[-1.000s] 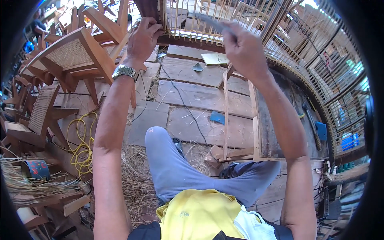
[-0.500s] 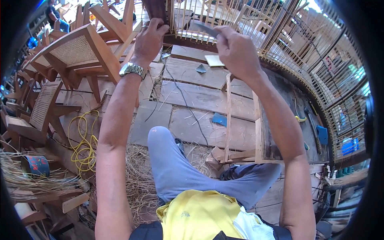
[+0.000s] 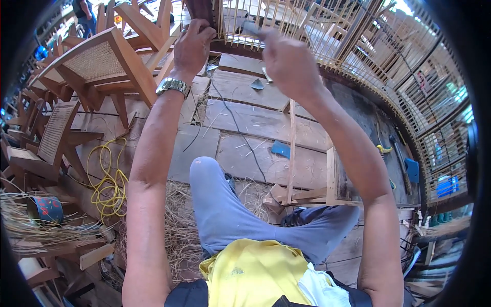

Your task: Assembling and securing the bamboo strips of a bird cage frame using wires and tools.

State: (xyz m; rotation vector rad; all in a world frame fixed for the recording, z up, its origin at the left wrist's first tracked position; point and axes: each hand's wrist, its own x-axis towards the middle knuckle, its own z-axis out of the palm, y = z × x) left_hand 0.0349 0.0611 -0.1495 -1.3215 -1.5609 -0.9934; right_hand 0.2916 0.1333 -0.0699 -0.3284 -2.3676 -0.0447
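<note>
A dark wooden frame [image 3: 240, 50] strung with thin cane strands [image 3: 236, 25] stands at the far edge. My left hand [image 3: 195, 43], wearing a metal watch [image 3: 173, 87], has its fingers curled against the frame's corner beside the upright post [image 3: 199, 9]. What those fingers pinch, if anything, is hidden. My right hand [image 3: 292, 64] is closed round a knife and smeared by motion. The grey knife blade [image 3: 251, 28] points left toward the strands, just above the lower rail. Its handle is hidden in my fist.
Wooden chairs with woven cane panels [image 3: 97, 64] crowd the left. A yellow cord [image 3: 107, 192] lies coiled near cane scraps [image 3: 179, 225]. A slatted wooden piece [image 3: 291, 153] stands ahead of my right knee. Tools, including a yellow-handled one [image 3: 383, 149], lie right on a dark board.
My right hand has moved left with the knife, toward my left hand. The left hand stays at the frame's corner. A person at the far upper left has shifted right.
</note>
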